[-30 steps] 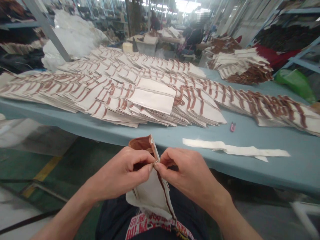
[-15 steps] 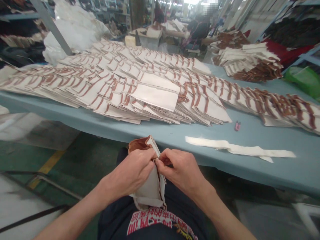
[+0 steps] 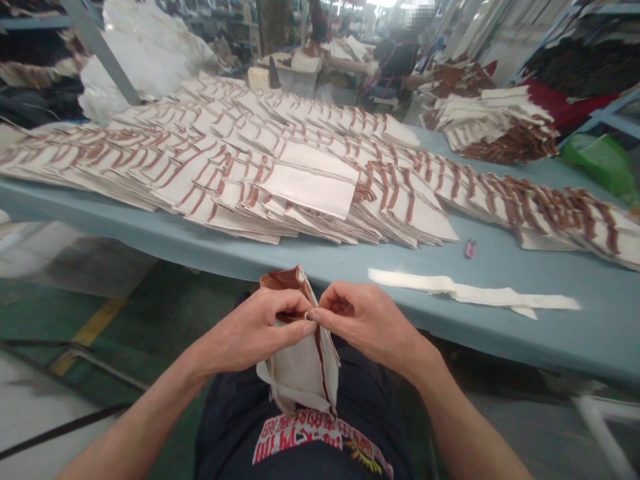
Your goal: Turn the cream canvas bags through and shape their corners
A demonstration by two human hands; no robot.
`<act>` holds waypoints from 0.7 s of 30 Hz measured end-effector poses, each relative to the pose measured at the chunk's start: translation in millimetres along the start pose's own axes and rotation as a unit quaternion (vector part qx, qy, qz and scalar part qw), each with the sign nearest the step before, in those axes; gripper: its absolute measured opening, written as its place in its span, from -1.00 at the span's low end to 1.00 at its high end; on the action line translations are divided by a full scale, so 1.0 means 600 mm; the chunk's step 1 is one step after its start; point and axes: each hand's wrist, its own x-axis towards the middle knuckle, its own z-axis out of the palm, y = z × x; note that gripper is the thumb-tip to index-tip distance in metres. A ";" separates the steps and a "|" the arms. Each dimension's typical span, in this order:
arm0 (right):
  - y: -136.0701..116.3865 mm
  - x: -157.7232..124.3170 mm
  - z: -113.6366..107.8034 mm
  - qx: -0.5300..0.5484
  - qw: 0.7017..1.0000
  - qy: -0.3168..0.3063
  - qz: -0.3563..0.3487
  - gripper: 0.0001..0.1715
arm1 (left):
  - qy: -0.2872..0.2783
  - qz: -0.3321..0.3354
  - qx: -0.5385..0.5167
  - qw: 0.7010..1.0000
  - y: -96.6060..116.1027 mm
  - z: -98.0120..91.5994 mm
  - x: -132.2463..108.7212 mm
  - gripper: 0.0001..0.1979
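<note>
Left hand (image 3: 257, 331) and right hand (image 3: 367, 328) pinch a cream-and-brown fabric piece (image 3: 297, 370) near its seam, just off the near edge of the desk (image 3: 545, 343). Cream strip (image 3: 450, 287) near that edge, to the right; small pink object (image 3: 471, 249) just beyond. Overlapping fabric panels (image 3: 225, 177) lie in rows behind.

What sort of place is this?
Probably a sewing workshop: cream-and-brown pieces overlap on a blue table, dark material piles on shelves, and left hand and right hand pinch a similar piece.
</note>
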 end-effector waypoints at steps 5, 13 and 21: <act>0.003 -0.001 0.002 0.027 1.000 0.007 -0.010 -0.69 | 0.019 -0.016 -0.018 1.000 0.009 0.004 0.000 -0.81; 0.006 -0.008 0.008 0.062 0.997 0.041 -0.020 -0.70 | 0.059 0.010 -0.003 0.998 0.022 0.008 -0.003 -0.77; 0.017 0.000 0.013 0.251 0.968 -0.015 -0.023 -0.63 | 0.019 0.010 -0.056 0.998 0.014 -0.008 0.002 -0.76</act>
